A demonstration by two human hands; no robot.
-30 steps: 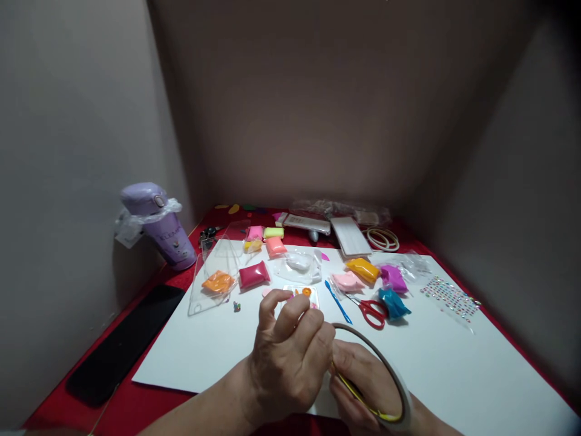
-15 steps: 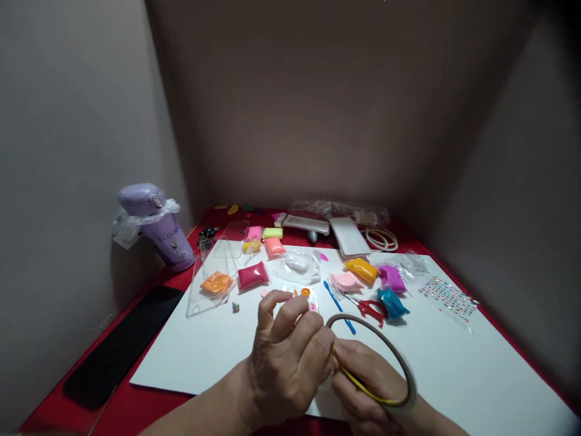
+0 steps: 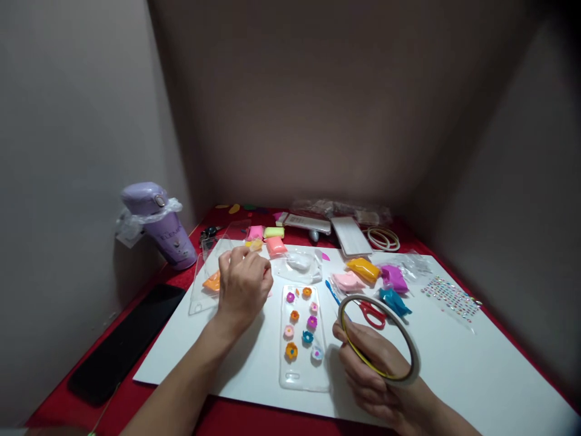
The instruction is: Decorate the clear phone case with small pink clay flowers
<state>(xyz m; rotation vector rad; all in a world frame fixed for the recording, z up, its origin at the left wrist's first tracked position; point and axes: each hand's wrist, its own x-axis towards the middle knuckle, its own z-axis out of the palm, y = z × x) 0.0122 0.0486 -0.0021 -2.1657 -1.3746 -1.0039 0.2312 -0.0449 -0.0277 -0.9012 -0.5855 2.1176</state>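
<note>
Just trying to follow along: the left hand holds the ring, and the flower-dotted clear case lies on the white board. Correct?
Not quite: the head view shows the right hand holding the ring. The flower-dotted clear case does lie on the white board.

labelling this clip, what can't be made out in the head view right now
Left hand: fingertips turned from the head camera; whether they hold anything is unclear.
Orange packet: right part, head view, behind the left hand.
Right forearm: head view, cut off by the bottom edge.
Purple tumbler: fine print, head view, too small.
</note>
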